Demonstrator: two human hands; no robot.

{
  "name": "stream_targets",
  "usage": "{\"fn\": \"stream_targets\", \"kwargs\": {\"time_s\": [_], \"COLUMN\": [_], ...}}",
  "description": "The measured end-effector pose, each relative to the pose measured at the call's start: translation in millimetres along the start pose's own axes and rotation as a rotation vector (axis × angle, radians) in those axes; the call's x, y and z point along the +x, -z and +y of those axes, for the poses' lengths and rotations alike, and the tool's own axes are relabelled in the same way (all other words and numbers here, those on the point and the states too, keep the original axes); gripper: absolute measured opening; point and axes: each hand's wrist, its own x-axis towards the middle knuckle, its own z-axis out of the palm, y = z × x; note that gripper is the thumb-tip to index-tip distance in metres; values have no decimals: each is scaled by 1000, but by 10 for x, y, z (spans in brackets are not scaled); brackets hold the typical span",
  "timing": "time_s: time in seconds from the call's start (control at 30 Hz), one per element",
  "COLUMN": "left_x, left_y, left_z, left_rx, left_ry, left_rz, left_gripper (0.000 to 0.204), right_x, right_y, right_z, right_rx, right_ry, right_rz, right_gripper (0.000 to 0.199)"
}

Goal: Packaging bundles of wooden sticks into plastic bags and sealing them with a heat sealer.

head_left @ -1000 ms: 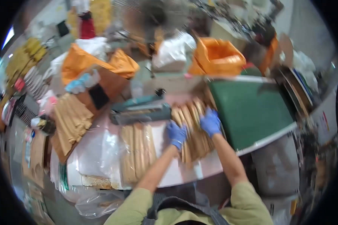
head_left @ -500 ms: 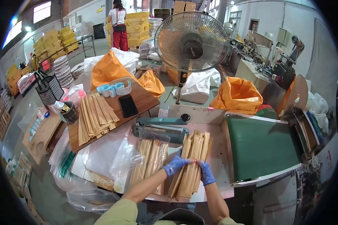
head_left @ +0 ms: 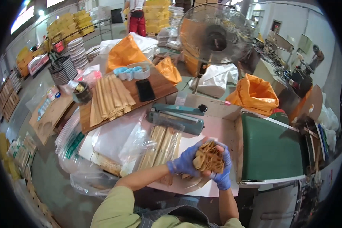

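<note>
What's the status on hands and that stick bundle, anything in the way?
Left hand and right hand both clamped around stick bundle, ends up. Bundle lifted off table. Bagged sticks beside left hand. Nothing blocking.

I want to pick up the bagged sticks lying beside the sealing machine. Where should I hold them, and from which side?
Grip the bagged bundle of flat wooden sticks across its middle, from above. It lies flat, long and narrow; the heat sealer blocks its far end, so a mid-length pinch across the width should keep it level.

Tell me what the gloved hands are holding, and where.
A bundle of tan sticks, clasped around its sides between left hand and right hand, stick ends facing the camera.
</note>
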Motion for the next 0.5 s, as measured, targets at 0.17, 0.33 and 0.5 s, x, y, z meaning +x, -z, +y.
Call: {"fn": "stream_targets", "kwargs": {"time_s": [0.17, 0.33, 0.5], "left_x": [65, -75, -630], "left_y": [-61, -59, -158], "left_z": [376, 206, 363], "left_rx": [65, -53, -641], "left_ry": [-76, 113, 521], "left_rz": [19, -3, 108], "left_gripper": [112, 92, 69], "right_x": [166, -23, 11], "right_y": [-80, -223, -388], "right_z": [-200, -91, -237], "right_rx": [-77, -124, 251], "right_ry": [41, 12, -527], "right_rz": [63, 161, -59], "right_gripper": [72, 63, 63]}}
